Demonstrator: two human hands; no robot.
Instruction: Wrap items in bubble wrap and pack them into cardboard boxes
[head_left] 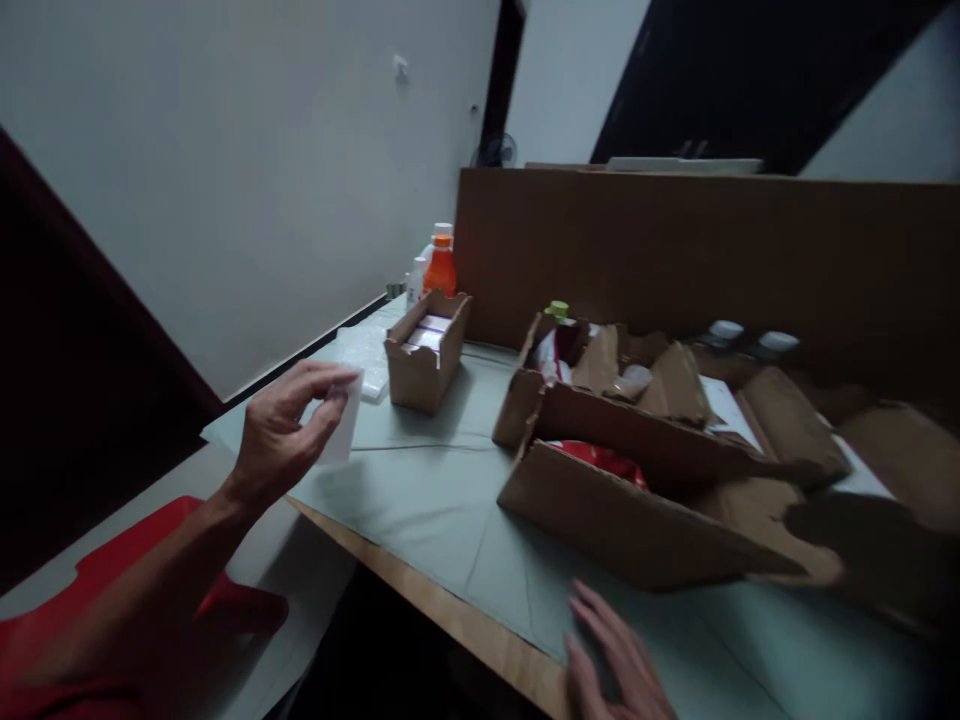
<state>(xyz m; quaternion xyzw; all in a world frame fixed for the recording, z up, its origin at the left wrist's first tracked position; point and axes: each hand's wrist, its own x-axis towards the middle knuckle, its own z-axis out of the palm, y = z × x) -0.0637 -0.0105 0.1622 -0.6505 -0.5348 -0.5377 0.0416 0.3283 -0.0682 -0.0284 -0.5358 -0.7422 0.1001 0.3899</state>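
In the left middle of the frame, the left hand (296, 420) is bare, with slim fingers and knuckles that stand out a little, and it joins a lean forearm (165, 590), also bare. At the lower left corner appears 1 dark red sleeve (82, 698), dim in the shade. The right hand (619, 665), at the bottom edge, is equally bare, its long fingers slightly blurred.

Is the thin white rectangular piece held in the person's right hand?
No, the bare left hand pinches the thin white rectangular piece between thumb and fingers, well apart from the right hand.
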